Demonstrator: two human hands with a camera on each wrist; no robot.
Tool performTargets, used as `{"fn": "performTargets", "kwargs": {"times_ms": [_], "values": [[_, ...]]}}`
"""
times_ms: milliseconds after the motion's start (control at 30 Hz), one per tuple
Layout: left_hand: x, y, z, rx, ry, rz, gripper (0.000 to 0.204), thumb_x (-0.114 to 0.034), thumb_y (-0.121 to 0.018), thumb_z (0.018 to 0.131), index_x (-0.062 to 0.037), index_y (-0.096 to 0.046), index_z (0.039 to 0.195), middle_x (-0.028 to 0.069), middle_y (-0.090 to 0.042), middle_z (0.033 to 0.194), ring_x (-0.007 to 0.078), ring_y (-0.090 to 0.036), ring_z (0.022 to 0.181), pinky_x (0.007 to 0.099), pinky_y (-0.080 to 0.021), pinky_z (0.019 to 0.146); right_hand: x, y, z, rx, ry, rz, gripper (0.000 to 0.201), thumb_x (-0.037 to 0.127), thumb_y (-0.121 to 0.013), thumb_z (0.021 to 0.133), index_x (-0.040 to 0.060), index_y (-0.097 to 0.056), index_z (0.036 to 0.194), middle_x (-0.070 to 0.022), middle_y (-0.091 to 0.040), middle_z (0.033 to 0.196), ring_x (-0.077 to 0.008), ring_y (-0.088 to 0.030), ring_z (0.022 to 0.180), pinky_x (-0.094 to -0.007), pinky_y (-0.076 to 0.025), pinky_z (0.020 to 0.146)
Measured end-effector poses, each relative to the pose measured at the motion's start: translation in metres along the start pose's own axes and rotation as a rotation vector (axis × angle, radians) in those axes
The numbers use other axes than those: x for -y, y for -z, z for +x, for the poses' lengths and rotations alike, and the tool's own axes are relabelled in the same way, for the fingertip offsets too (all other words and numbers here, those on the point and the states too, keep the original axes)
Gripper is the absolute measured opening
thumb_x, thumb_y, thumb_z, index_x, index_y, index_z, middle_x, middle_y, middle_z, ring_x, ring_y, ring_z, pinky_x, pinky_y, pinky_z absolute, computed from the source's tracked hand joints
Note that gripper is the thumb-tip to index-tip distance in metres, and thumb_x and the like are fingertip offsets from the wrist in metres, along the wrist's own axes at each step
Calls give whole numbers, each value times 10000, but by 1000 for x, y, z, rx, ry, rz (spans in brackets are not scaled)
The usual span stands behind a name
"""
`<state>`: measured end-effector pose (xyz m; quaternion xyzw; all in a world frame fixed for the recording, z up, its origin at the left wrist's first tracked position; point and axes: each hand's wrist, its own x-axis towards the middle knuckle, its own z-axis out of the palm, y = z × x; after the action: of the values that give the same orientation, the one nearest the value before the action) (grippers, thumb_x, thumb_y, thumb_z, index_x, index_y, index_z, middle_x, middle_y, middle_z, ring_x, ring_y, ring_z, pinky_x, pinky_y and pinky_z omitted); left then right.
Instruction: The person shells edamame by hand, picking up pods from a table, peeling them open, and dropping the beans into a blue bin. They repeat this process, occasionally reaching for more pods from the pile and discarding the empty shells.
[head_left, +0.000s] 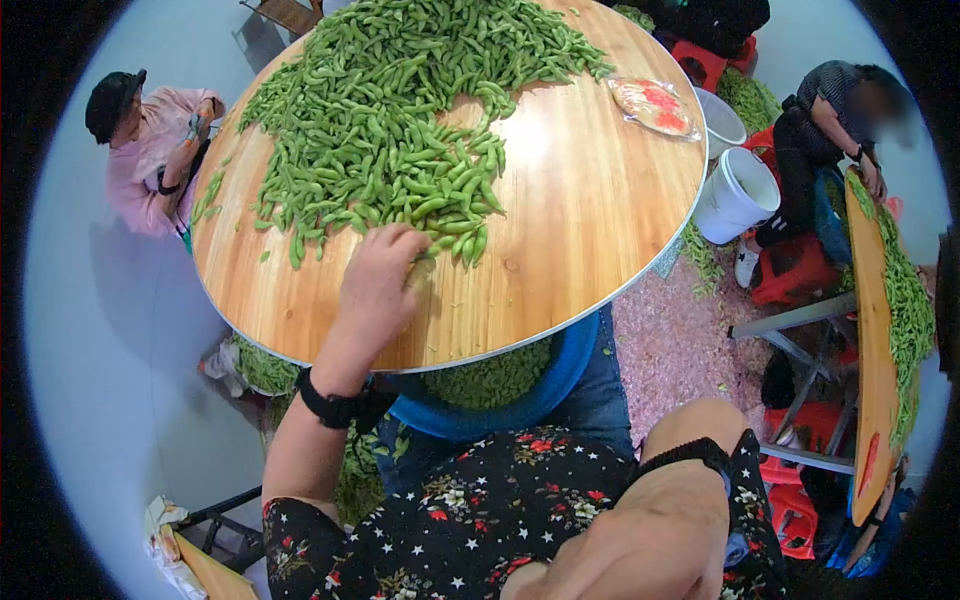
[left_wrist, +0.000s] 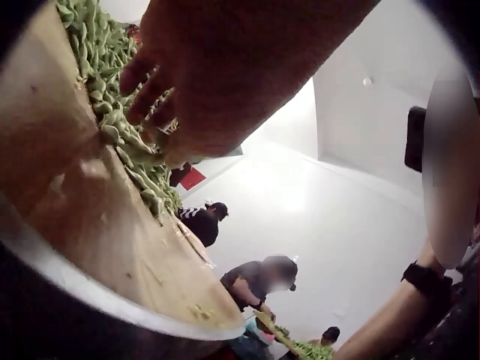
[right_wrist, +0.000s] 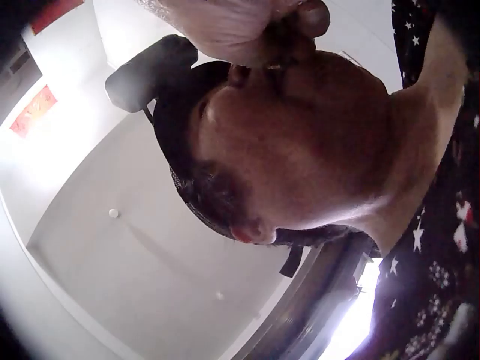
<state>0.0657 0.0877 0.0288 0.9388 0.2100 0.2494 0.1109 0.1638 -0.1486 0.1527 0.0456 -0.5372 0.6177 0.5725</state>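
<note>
Green soybean pods (head_left: 390, 130) lie heaped over the far half of a round wooden table (head_left: 580, 220). At the heap's near edge is my left hand (head_left: 380, 280), its loosely bent fingers touching pods. In the left wrist view the same hand (left_wrist: 202, 82) reaches over the pods with its fingers apart. My right arm is folded up toward my body, and the right hand (right_wrist: 225, 26) is raised close to my face. Part of that hand runs out of view, so I cannot tell whether it holds anything.
A blue basin (head_left: 480, 420) with green pieces sits under the table's near edge. On the tabletop's right lies a packet with red print (head_left: 655, 105). White buckets (head_left: 735, 195) stand to the right. Other people sit left and right, beside a second table with pods (head_left: 875, 400).
</note>
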Motion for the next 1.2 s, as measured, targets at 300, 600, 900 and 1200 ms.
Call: {"fn": "performTargets", "kwargs": {"times_ms": [300, 600, 900, 1200], "values": [[-8, 24, -46, 21, 331, -529, 324, -127, -537, 924, -15, -552, 1228, 76, -628, 775, 148, -587, 671, 286, -470, 642, -32, 65, -20, -57, -508, -739, 110, 125, -545, 899, 18, -523, 903, -106, -572, 879, -281, -584, 781, -352, -479, 699], [-41, 23, -69, 101, 508, -992, 368, -92, -435, 964, -43, -490, 1325, -10, -520, 781, 64, -451, 672, 208, -396, 600, -68, 121, -51, -170, -639, -1356, 222, 153, -479, 943, 34, -449, 1128, -155, -573, 943, -321, -614, 779, -367, -488, 635], [-46, 15, -70, 46, 452, -922, 364, -75, -472, 936, -21, -518, 1293, 40, -613, 837, 92, -531, 697, 239, -449, 654, -70, 115, -36, -724, -599, -331, 229, 207, -397, 990, 44, -403, 1151, -51, -583, 839, -103, -545, 484, -200, -397, 355], [-51, 17, -66, 86, 353, -837, 372, -56, -478, 920, -17, -518, 1287, 153, -670, 1050, 186, -657, 872, 295, -496, 772, -71, 116, -36, -778, -627, -277, 178, 181, -395, 986, 52, -381, 1108, -56, -587, 806, -102, -513, 440, -204, -349, 318]]}}
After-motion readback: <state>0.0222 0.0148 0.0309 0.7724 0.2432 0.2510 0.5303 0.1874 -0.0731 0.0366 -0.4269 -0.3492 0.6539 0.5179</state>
